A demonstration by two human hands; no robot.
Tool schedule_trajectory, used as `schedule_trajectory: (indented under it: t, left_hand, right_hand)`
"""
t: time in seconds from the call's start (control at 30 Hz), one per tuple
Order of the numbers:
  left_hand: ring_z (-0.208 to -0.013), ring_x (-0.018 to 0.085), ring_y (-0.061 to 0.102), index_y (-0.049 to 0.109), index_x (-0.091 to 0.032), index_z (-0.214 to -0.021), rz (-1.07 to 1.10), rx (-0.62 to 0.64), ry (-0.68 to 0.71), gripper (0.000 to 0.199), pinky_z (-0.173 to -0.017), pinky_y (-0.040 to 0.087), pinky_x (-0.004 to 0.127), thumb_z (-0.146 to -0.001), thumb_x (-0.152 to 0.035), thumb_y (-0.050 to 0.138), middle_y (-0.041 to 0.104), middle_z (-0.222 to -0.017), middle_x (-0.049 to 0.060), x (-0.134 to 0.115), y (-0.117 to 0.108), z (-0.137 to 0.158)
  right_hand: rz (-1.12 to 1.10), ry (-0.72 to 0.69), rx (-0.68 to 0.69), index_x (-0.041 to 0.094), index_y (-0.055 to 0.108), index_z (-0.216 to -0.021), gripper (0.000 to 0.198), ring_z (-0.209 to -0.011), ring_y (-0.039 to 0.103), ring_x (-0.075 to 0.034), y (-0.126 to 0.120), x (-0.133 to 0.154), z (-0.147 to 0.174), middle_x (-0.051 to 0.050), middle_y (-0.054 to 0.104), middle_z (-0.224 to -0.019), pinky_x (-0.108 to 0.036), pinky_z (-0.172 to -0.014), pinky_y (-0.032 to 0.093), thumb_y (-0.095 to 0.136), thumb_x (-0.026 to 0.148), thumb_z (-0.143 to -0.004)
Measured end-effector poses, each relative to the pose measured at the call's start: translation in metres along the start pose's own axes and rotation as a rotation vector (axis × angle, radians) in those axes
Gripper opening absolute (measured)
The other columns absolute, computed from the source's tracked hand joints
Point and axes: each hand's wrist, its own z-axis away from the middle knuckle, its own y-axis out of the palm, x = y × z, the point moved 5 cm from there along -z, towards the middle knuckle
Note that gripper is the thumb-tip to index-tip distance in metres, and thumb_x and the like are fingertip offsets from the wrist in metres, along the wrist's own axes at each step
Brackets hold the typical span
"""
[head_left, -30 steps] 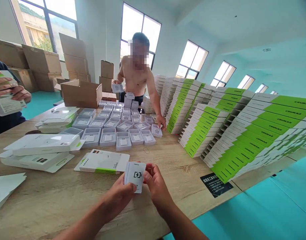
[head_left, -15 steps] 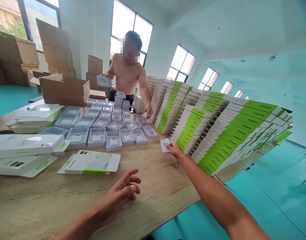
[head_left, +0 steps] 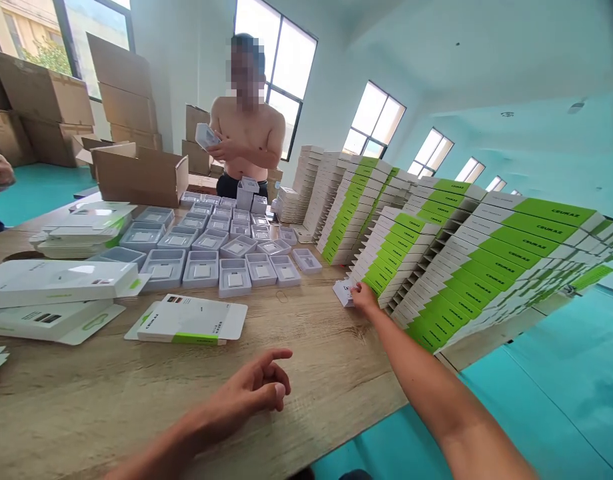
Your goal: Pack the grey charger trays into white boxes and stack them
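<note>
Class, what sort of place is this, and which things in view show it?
Probably a packing workshop: pale trays stand in rows on a long table, matching white-and-green boxes rise in tall stacks, and brown cartons are piled near the windows.

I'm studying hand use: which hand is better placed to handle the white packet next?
Probably the right hand: it holds the white packet beside the stacked boxes, while the left hand holds nothing, farther away.

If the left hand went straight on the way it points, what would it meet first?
Across the tabletop, the left hand would probably meet the right hand or right forearm first; depth is unclear.
</note>
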Motion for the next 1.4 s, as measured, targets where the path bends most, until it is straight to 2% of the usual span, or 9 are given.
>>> schedule_trajectory:
  t: [0.1, 0.2, 0.37, 0.53, 0.7, 0.83, 1.0, 1.17, 1.4]
  left_hand:
    - [-0.074, 0.014, 0.059, 0.051, -0.018, -0.131, -0.089, -0.038, 0.036, 0.052, -0.07, 0.046, 0.029, -0.083, -0.031, 0.063, 0.064, -0.09, 0.001, -0.002, 0.004, 0.003]
    - [-0.07, 0.013, 0.061, 0.057, -0.017, -0.121, -0.569, -0.229, 0.148, 0.036, -0.064, 0.049, 0.026, -0.086, -0.026, 0.057, 0.066, -0.088, 0.003, -0.016, 0.0, 0.009]
    - [-0.118, 0.025, 0.059, 0.054, -0.019, -0.133, -1.197, -0.588, 0.126, 0.047, -0.104, 0.045, 0.042, -0.086, -0.014, 0.052, 0.063, -0.129, 0.014, -0.06, -0.039, 0.032]
    - [-0.152, 0.041, 0.024, 0.045, -0.019, -0.147, -1.515, -0.541, -0.064, 0.088, -0.117, 0.013, 0.071, -0.062, 0.002, 0.057, 0.039, -0.159, 0.02, -0.091, -0.101, 0.05]
    - [-0.148, 0.044, 0.033, 0.045, -0.023, -0.148, -1.627, -0.436, -0.184, 0.098, -0.111, 0.018, 0.078, -0.055, 0.002, 0.057, 0.044, -0.157, 0.02, -0.096, -0.135, 0.048]
    - [-0.149, 0.037, 0.034, 0.041, -0.019, -0.151, -1.651, -0.438, -0.083, 0.09, -0.118, 0.028, 0.061, -0.063, -0.003, 0.054, 0.041, -0.159, 0.018, -0.098, -0.118, 0.05]
    - [-0.144, 0.031, 0.044, 0.043, -0.018, -0.148, -1.199, -0.649, 0.383, 0.078, -0.119, 0.036, 0.046, -0.072, -0.013, 0.056, 0.048, -0.155, 0.014, -0.087, -0.087, 0.068]
    - [-0.091, 0.036, 0.075, 0.069, -0.013, -0.111, -0.733, -0.802, 0.259, 0.046, -0.078, 0.063, 0.045, -0.075, -0.042, 0.074, 0.079, -0.098, 0.014, -0.052, -0.095, 0.07]
    - [-0.099, 0.041, 0.074, 0.077, -0.016, -0.098, -0.432, -0.853, 0.28, 0.063, -0.086, 0.063, 0.053, -0.057, -0.062, 0.087, 0.081, -0.098, 0.013, -0.061, -0.099, 0.068]
  right_hand:
    - [-0.066, -0.065, -0.13, 0.018, 0.059, -0.127, 0.035, -0.11, 0.064, -0.024, -0.007, 0.011, 0.028, -0.009, 0.062, -0.129, -0.047, -0.093, 0.055, 0.063, 0.036, -0.098]
    - [-0.199, -0.229, -0.186, 0.015, 0.057, -0.126, 0.032, -0.12, 0.058, -0.029, 0.005, 0.036, 0.077, -0.015, 0.058, -0.133, -0.051, -0.099, 0.051, 0.052, 0.035, -0.101]
    - [-0.371, -0.606, 0.011, 0.021, 0.064, -0.11, 0.024, -0.111, 0.062, -0.026, 0.041, 0.088, 0.163, -0.012, 0.065, -0.123, -0.043, -0.092, 0.055, 0.05, 0.035, -0.096]
    - [-0.347, -0.751, 0.111, 0.022, 0.066, -0.099, 0.018, -0.106, 0.065, -0.025, 0.048, 0.109, 0.184, -0.01, 0.07, -0.109, -0.041, -0.095, 0.052, 0.05, 0.023, -0.094]
    - [-0.311, -0.724, 0.118, 0.021, 0.066, -0.09, 0.02, -0.09, 0.066, -0.023, 0.043, 0.106, 0.177, -0.008, 0.071, -0.095, -0.036, -0.084, 0.053, 0.046, 0.02, -0.095]
    - [-0.32, -0.671, 0.103, 0.021, 0.065, -0.086, 0.022, -0.086, 0.067, -0.022, 0.043, 0.103, 0.173, -0.007, 0.071, -0.089, -0.033, -0.08, 0.053, 0.045, 0.022, -0.095]
    - [-0.302, -0.583, 0.027, 0.021, 0.067, -0.092, 0.024, -0.095, 0.067, -0.023, 0.044, 0.087, 0.157, -0.009, 0.072, -0.098, -0.035, -0.087, 0.054, 0.044, 0.025, -0.095]
    - [-0.135, -0.403, -0.135, 0.011, 0.062, -0.125, 0.04, -0.132, 0.05, -0.032, 0.022, 0.041, 0.098, -0.02, 0.059, -0.138, -0.05, -0.113, 0.038, 0.047, 0.021, -0.089]
    - [0.012, -0.308, -0.068, 0.014, 0.071, -0.111, 0.027, -0.138, 0.046, -0.033, 0.005, 0.009, 0.06, -0.017, 0.064, -0.134, -0.053, -0.116, 0.032, 0.065, 0.02, -0.086]
